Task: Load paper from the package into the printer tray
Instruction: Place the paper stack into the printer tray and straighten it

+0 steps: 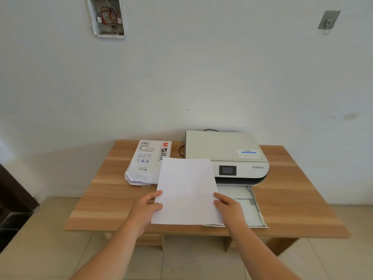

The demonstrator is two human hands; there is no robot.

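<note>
In the lower middle of the frame we see the paper (pixel 186 193), white sheets held flat above the worktop (pixel 105 199), with our left hand (pixel 144 209) at its left edge and our right hand (pixel 229 207) at its right edge. Each grip is closed on the paper, thumb on top and fingers hidden beneath. The sheets overlap the printer tray (pixel 245 201) pulled out below the printer (pixel 226 150), and the opened package (pixel 148 160) lies just left of them.
</note>
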